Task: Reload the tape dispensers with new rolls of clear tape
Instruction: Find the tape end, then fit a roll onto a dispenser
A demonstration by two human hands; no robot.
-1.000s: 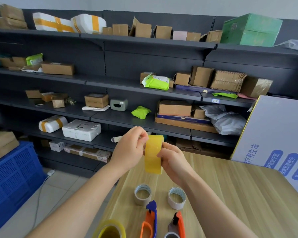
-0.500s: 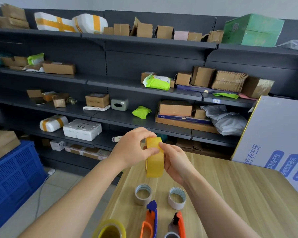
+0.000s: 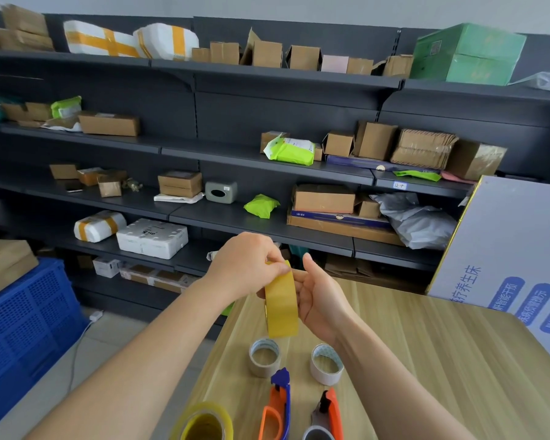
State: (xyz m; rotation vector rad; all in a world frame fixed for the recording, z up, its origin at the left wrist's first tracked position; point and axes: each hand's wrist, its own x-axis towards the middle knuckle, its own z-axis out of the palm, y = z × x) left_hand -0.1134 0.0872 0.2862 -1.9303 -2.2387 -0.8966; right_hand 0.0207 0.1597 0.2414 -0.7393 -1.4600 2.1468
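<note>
A yellowish roll of clear tape (image 3: pixel 281 304) is held on edge above the wooden table (image 3: pixel 426 360). My right hand (image 3: pixel 323 300) cups the roll from the right side. My left hand (image 3: pixel 246 265) pinches the roll's top edge with thumb and fingertips. Below on the table lie an orange and blue tape dispenser (image 3: pixel 277 408) and an orange and grey tape dispenser (image 3: pixel 327 417). Two empty cardboard cores (image 3: pixel 264 357) (image 3: pixel 326 363) stand just beyond them. Another full tape roll (image 3: pixel 204 422) sits at the table's near left edge.
Dark shelving (image 3: pixel 204 214) full of cardboard boxes and parcels runs behind the table. A blue plastic crate (image 3: pixel 23 325) stands on the floor at the left. A large white printed box (image 3: pixel 518 265) stands on the table's far right.
The roll has dropped slightly and tilted. My left hand shifted from the roll's side to pinch its top edge, while my right hand kept supporting it.
</note>
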